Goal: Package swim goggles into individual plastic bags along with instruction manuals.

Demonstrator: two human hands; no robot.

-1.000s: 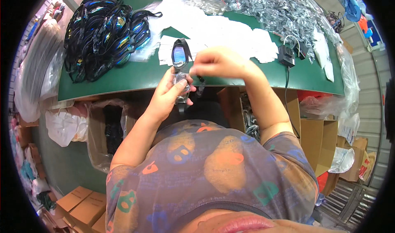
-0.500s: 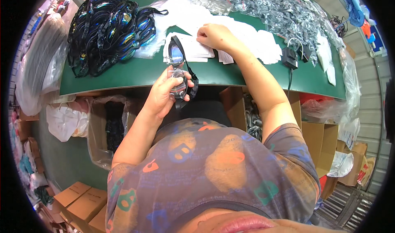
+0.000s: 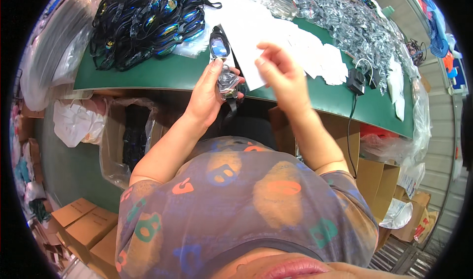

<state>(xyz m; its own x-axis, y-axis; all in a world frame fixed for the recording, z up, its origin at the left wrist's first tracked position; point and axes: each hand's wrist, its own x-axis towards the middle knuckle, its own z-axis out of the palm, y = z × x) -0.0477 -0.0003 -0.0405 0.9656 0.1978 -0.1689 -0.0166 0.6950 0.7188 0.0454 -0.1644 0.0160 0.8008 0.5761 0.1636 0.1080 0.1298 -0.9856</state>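
Note:
My left hand point(image 3: 209, 97) grips a pair of swim goggles point(image 3: 219, 50) with mirrored blue lenses, held together with a small clear plastic bag point(image 3: 228, 81) at the front edge of the green table point(image 3: 148, 74). A black strap hangs down below that hand. My right hand point(image 3: 278, 74) is beside it on the right and pinches a white paper slip point(image 3: 249, 57) between thumb and fingers. The slip touches the goggles' right side.
A heap of dark swim goggles point(image 3: 143, 18) lies at the table's left. White paper slips point(image 3: 315, 57) and clear plastic bags point(image 3: 345, 18) cover the back and right. A black device with a cable point(image 3: 355, 82) sits at the right. Cardboard boxes point(image 3: 84, 225) stand on the floor.
My right hand has come back from the slips on the table with a white slip and now holds it next to the goggles. My left hand kept hold of the goggles.

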